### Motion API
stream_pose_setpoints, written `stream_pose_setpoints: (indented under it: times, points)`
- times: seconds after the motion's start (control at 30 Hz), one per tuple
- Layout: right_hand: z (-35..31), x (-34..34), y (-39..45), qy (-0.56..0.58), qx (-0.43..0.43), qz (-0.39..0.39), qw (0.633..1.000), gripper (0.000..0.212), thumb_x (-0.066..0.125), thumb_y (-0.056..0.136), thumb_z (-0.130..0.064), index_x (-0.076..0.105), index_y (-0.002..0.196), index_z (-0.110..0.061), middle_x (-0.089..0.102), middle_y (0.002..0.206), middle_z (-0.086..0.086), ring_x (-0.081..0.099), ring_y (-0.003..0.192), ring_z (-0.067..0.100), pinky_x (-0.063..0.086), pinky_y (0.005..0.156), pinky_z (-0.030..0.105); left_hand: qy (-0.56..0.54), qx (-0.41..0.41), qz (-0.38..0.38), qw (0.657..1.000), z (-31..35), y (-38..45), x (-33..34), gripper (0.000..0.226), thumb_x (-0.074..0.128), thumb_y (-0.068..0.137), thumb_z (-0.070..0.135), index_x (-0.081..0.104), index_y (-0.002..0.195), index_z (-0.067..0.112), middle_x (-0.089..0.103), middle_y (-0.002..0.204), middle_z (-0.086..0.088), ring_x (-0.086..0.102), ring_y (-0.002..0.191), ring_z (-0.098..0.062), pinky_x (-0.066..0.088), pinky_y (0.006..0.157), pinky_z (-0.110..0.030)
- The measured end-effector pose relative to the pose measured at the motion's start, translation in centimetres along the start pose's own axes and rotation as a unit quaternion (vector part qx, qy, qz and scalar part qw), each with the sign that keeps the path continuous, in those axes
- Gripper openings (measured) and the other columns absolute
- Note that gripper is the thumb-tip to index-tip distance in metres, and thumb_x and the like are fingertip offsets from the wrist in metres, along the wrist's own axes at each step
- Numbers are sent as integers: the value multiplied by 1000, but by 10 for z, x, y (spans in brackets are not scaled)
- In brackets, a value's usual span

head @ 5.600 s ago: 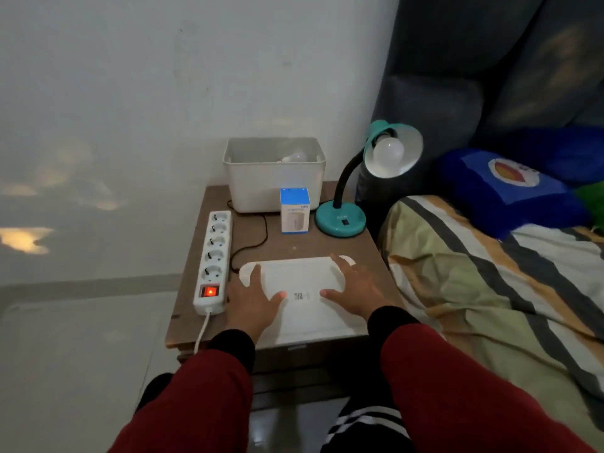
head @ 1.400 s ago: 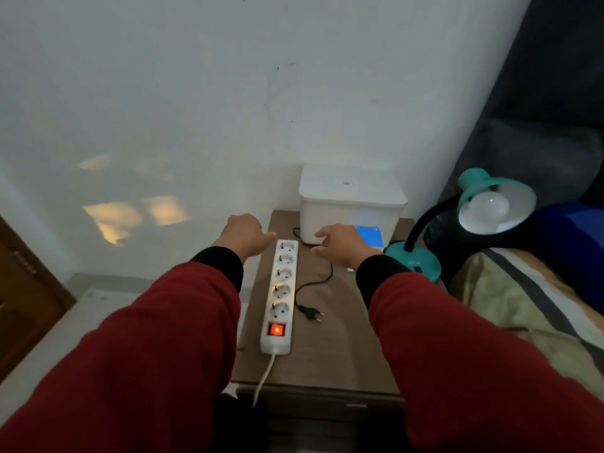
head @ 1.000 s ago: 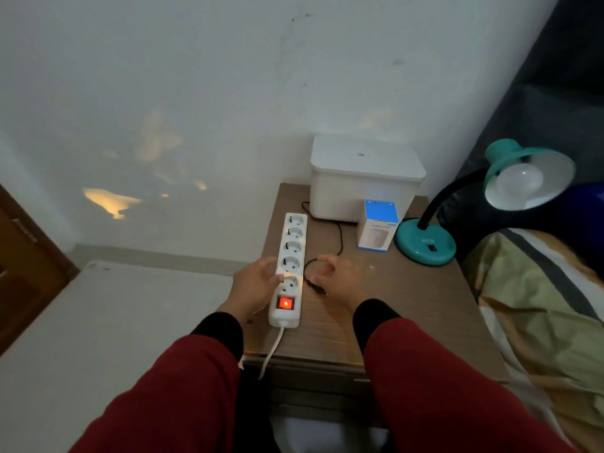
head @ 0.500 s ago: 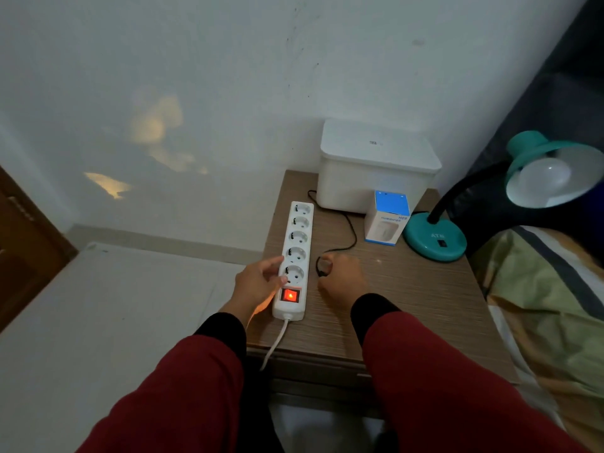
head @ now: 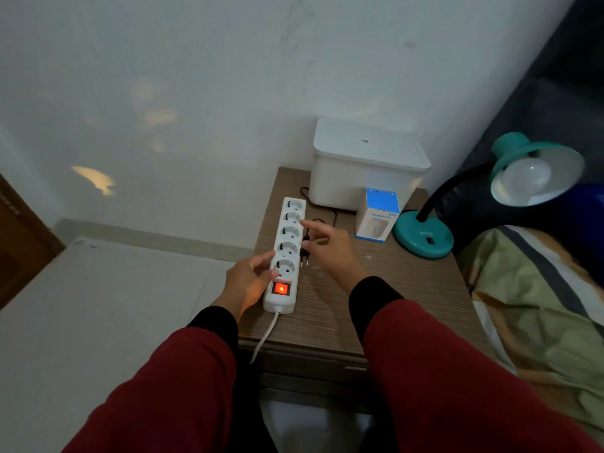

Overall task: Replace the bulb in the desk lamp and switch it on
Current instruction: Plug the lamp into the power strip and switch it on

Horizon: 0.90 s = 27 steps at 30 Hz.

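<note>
We count five sockets on one white plastic strip [head: 285, 255], its red switch [head: 281, 288] glowing, on the wood-grain table [head: 392, 299]. Our left hand [head: 249, 282] holds the strip's near end, fingers curled. Our right hand [head: 330, 250] pinches the black two-pin plug [head: 305, 253], seemingly just beside the sockets. The teal lamp [head: 425, 237] stands right, round bulb [head: 526, 178] unlit, shade cut off.
</note>
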State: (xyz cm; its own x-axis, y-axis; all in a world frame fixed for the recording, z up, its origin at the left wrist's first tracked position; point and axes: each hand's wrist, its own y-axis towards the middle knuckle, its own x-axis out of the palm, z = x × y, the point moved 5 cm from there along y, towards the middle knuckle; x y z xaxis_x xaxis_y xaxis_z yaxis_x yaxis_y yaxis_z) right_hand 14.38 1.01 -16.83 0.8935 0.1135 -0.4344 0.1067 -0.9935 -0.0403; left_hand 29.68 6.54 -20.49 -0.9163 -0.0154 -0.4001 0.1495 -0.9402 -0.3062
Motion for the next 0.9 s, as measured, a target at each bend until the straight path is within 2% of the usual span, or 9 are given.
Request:
stream_pose_setpoints:
  times: [0.17, 0.23, 0.37, 0.5, 0.67, 0.8, 0.9]
  points:
    - [-1, 10, 1, 14, 11, 25, 1000, 32, 74, 77, -2, 67, 107, -12, 55, 77, -9, 53, 71, 5, 48, 70, 14, 9, -3, 3, 1000, -2, 1, 0, 47, 61, 90, 14, 51, 135, 22, 59, 132, -2, 53, 122, -16, 38, 99, -24]
    - [-1, 16, -2, -5, 8, 27, 1000, 30, 75, 76, -3, 68, 105, -12, 56, 77, -9, 53, 70, 2, 45, 66, 8, 11, -2, 2, 1000, -2, 1, -1, 47, 61, 90, 15, 50, 135, 21, 58, 133, -2, 52, 123, -15, 37, 97, -22]
    - [1, 25, -7, -53, -4, 30, 998, 27, 72, 78, -1, 68, 102, -10, 59, 84, -2, 55, 73, 6, 45, 64, 8, -1, 9, -2, 1000, -3, 1, -1, 46, 62, 89, 14, 52, 134, 19, 60, 132, -4, 54, 121, -15, 36, 93, -19]
    - [2, 30, -9, -82, -24, 28, 996, 22, 71, 79, -1, 68, 99, -8, 57, 80, -3, 50, 64, -3, 43, 57, 4, -14, 7, -1, 1000, -6, 2, -2, 47, 64, 88, 14, 53, 133, 18, 61, 130, -5, 55, 119, -14, 37, 93, -19]
    - [1, 36, -8, -103, -22, 5, 994, 19, 71, 78, -1, 68, 96, -9, 56, 73, -6, 51, 64, -1, 43, 59, 6, -4, 10, -1, 1000, -6, 3, -1, 47, 63, 89, 15, 52, 134, 20, 59, 132, -5, 53, 122, -14, 35, 92, -18]
    - [6, 38, -10, -120, -35, 6, 992, 18, 71, 77, 1, 68, 93, -7, 59, 80, 1, 52, 63, 1, 44, 53, 3, -13, 10, 0, 1000, -7, 4, -1, 47, 64, 88, 15, 53, 133, 19, 60, 131, -6, 54, 121, -15, 36, 93, -18]
    - [4, 42, -10, -151, -51, -6, 987, 17, 71, 77, -2, 67, 92, -8, 59, 79, 1, 57, 72, 9, 44, 61, 9, -7, 7, 2, 1000, -8, 4, -1, 47, 64, 88, 16, 52, 134, 21, 60, 131, -6, 53, 122, -16, 36, 92, -19]
